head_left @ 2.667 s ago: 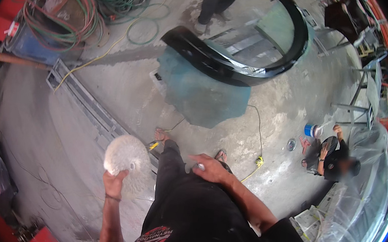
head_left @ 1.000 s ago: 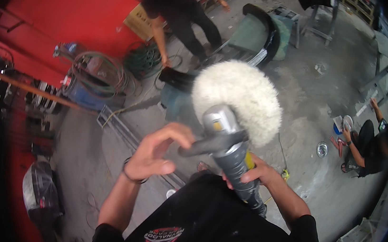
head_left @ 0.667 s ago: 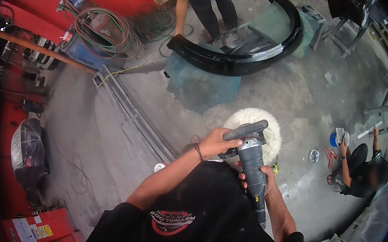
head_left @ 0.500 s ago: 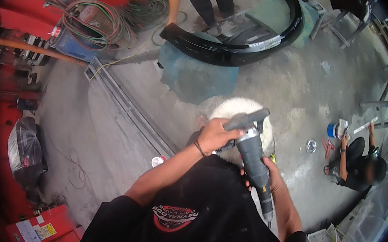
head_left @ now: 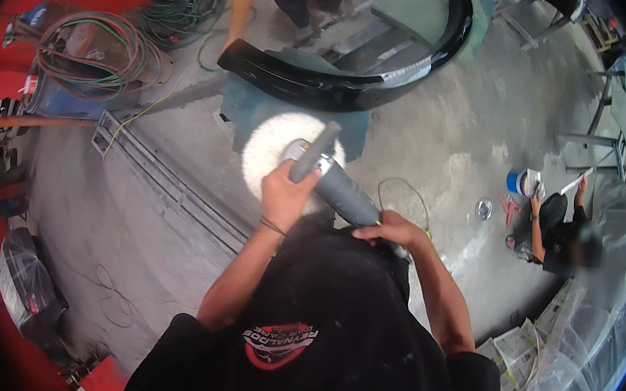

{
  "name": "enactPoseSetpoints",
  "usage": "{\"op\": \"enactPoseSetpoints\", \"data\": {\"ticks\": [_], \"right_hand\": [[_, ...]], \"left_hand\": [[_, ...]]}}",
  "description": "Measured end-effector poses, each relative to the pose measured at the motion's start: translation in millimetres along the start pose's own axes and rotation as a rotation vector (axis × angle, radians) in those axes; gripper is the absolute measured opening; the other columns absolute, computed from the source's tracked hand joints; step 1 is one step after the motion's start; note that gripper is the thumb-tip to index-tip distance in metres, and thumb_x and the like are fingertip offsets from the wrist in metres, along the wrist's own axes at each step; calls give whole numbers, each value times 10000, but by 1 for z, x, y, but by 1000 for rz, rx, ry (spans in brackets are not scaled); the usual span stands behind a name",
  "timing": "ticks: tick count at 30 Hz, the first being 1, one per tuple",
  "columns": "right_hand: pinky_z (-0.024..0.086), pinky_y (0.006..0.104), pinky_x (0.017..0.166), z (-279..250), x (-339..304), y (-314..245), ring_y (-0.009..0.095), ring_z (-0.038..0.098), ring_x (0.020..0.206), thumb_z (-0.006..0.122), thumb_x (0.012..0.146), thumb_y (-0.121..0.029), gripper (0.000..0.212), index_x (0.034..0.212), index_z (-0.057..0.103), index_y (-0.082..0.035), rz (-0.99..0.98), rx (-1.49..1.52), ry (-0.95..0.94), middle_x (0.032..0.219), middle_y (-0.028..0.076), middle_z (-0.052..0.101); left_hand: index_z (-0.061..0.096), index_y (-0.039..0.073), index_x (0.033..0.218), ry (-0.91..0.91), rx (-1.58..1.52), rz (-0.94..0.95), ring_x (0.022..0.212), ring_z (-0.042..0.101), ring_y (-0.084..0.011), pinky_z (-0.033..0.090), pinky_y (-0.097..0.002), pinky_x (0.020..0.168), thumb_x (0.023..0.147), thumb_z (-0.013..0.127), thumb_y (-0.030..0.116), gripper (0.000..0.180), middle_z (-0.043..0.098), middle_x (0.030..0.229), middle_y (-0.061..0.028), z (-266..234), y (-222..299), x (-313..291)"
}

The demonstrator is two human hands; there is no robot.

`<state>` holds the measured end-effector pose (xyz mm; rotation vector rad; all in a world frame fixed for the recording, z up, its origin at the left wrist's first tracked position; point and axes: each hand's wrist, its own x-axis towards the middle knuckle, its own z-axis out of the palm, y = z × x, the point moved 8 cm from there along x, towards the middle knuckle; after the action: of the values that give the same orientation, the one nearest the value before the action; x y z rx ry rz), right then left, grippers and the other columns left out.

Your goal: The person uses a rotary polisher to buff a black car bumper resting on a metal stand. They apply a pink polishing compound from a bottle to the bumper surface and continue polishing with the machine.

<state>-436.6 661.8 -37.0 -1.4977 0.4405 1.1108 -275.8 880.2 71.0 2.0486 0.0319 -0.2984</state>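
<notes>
A grey and black polisher (head_left: 348, 193) with a round white fluffy pad (head_left: 277, 141) is held in front of my chest. My left hand (head_left: 288, 193) wraps round its front handle beside the pad. The rear of the body lies in my right hand (head_left: 395, 231), whose fingers close about it and are partly hidden. The pad faces away from me toward a glossy black curved bumper (head_left: 317, 92). A gap shows between the pad and the bumper. Another person's hand (head_left: 230, 45) touches the bumper's left end.
Blue-green sheets (head_left: 237, 113) lie under the bumper. Coiled hoses (head_left: 97, 55) sit at the far left, near a long metal frame (head_left: 174, 191). At right a person (head_left: 571, 233) crouches by a blue can (head_left: 516, 181). A cable (head_left: 406, 187) trails beyond my right hand.
The polisher has swung left, its pad moving left and slightly farther out, with both hands still on it. My view has shifted, so the surroundings sit farther left.
</notes>
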Motion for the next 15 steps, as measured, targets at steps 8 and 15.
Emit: {"op": "enactPoseSetpoints", "data": {"ticks": [8,15], "right_hand": [[546,352,809,11,77,-6,241,729,848,916,714,-367,534,1056,774,18,-119,-75,188,921,124,763],[560,415,991,-53,32,-5,355,755,1096,900,679,-385,746,1243,731,74,-6,-90,354,1157,264,772]], "left_hand": [[701,-28,863,-28,-7,-38,647,504,-84,450,-329,596,933,831,231,298,594,660,-24,-23,-16,41],[746,-37,1002,-196,-110,-25,711,578,-81,505,-318,654,936,818,227,282,680,754,-43,48,15,64]]}}
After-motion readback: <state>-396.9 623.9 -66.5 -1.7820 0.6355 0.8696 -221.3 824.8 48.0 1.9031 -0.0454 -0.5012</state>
